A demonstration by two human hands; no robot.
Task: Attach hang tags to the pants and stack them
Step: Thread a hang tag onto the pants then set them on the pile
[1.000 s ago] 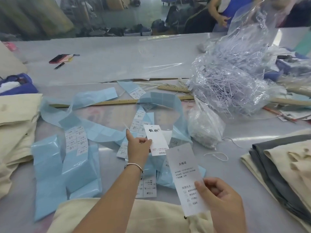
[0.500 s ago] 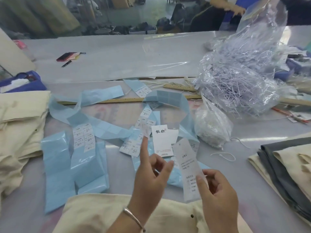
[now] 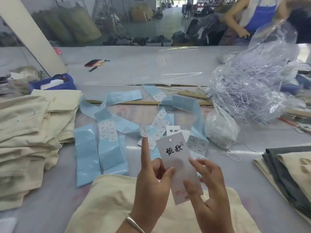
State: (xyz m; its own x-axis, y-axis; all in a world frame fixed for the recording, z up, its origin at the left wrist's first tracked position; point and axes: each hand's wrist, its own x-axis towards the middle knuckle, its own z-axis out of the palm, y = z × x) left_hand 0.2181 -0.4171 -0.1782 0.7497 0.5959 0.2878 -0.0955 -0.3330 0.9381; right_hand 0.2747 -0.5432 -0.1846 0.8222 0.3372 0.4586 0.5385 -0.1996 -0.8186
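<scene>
Both hands are up over the near edge of the table, sharing one white hang tag. The left hand pinches its left edge between thumb and curled fingers, while its index finger points straight up with a small sticker stuck to the tip. The right hand grips the tag's right side, thumb across the lower front and fingertips curled at the edge. The tag stands nearly upright, tilted a little left, black brush characters facing out and a punched hole at its top.

Right under both wrists lies a cream pair of pants, reaching the near edge. A silver bangle sits on the left wrist.

Just beyond the fingertips, blue backing strips and sheets of small printed labels are strewn about, and another white tag lies flat just past the held one. Farther out runs a wooden ruler.

Left of the left hand, well apart, sits a stack of cream pants, with a blue bin behind it. Right of the right hand there is a smaller pile of grey and cream fabric. Beyond that hand sit a small clear bag of white stuff, a loose white string loop beside it, and a big crumpled bag of plastic fasteners. Across the table a person in a blue apron stands.
</scene>
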